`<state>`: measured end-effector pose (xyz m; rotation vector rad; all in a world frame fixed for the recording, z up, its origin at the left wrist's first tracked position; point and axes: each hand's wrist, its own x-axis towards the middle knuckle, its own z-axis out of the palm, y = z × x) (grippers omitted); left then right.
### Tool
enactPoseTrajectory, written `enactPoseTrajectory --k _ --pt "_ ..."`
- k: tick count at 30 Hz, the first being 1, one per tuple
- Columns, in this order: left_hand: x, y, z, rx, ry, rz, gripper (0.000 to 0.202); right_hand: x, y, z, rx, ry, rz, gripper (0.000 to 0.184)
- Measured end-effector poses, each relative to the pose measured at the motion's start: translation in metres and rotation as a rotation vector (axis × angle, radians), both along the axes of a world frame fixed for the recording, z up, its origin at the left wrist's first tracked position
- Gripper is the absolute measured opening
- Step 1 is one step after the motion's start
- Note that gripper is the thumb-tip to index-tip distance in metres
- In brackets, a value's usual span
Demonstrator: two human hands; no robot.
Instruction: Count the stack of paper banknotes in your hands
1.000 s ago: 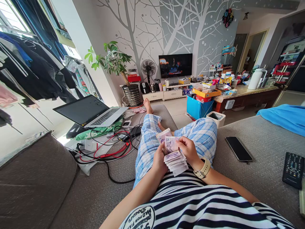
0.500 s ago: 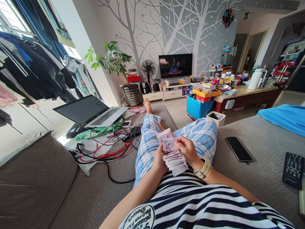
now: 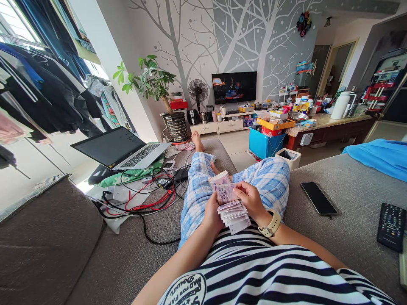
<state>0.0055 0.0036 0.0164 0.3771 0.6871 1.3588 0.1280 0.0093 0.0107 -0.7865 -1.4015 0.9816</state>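
Observation:
A bundle of pale purple banknotes (image 3: 225, 194) is held over my lap, between both hands. My left hand (image 3: 212, 214) is closed around its left side. Part of the bundle stands up away from me, and several notes (image 3: 234, 216) are folded down toward my striped shirt in a loose fan. At the right edge of the top note, marked with a 5, my right hand (image 3: 251, 198) pinches with thumb and fingers. The fingers behind the notes are hidden. A pale watch sits on my right wrist.
On the sofa to my left are an open laptop (image 3: 122, 148) and tangled cables (image 3: 149, 203). A phone (image 3: 318, 198), a remote control (image 3: 391, 226) and a blue cloth (image 3: 378, 156) lie to my right. A cluttered table (image 3: 337, 125) stands beyond a small bin (image 3: 288, 159).

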Motion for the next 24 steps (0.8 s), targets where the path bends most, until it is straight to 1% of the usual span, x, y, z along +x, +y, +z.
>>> enactPoseTrajectory --k 7,14,19,24 --pt "0.0001 -0.0005 0.0012 -0.018 -0.001 0.008 0.016 -0.0003 0.0003 -0.0009 -0.004 0.004 0.001 0.019" --pt "-0.0004 0.0011 -0.0015 -0.019 -0.019 0.020 0.012 -0.0003 -0.0019 0.0012 0.010 -0.018 -0.010 0.021" --pt "-0.0009 0.0023 -0.0038 -0.028 0.006 0.021 0.014 -0.0002 -0.0030 0.0018 0.019 -0.020 -0.019 0.022" --pt "-0.0011 0.0025 -0.0048 -0.026 0.003 -0.004 0.018 0.0004 -0.0026 -0.0003 0.035 -0.021 -0.026 0.022"
